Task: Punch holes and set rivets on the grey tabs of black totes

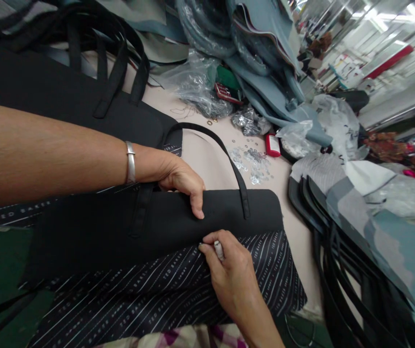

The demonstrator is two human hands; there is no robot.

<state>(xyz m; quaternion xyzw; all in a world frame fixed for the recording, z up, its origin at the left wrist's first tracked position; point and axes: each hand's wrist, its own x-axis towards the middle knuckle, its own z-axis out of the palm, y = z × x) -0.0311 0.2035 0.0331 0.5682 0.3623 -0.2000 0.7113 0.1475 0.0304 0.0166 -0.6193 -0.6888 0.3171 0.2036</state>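
Observation:
A black bag panel [95,232] with a strap handle [225,150] lies across my lap and the table edge. My left hand [185,186], with a silver bracelet at its wrist, grips the panel's upper edge, thumb on top and fingers hidden behind. At the panel's lower edge, my right hand [232,270] pinches a small shiny piece [200,245] between thumb and forefinger; its kind is too small to tell. A short white cylindrical thing [218,251] shows among the right fingers. Below the panel spreads dark lining fabric [167,290] with white slanted lettering.
Small metal washers [256,164] are scattered on the table [203,164] beside a red box [273,145]. Behind them are plastic bags [196,77] and a calculator [228,92]. Stacked black panels with handles [312,203] lie right; another black panel [48,92] lies left.

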